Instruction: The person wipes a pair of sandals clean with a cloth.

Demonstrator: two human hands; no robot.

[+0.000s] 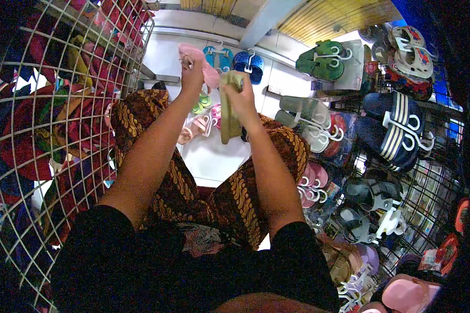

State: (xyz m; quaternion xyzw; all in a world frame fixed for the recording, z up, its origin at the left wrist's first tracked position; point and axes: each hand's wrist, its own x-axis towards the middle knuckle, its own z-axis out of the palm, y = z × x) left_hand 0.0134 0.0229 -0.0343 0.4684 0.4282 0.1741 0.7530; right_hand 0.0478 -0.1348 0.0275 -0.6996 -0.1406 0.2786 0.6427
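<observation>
- Head view, upper centre: left hand (194, 78) pinching pink footwear (211, 76).
- Right hand (242, 99) pinching olive footwear (229, 124) (contact partly hidden).
- Likely handling step; next calls for steady grips.

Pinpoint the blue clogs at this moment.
In the head view, the blue clogs lie at upper centre on the white tiles, just right of the turquoise sandals and beyond the right hand gripping an olive item.

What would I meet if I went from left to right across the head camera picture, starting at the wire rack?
Wire rack → pink item in the left hand → olive item in the right hand → green sandals → dark striped sandals.
</observation>
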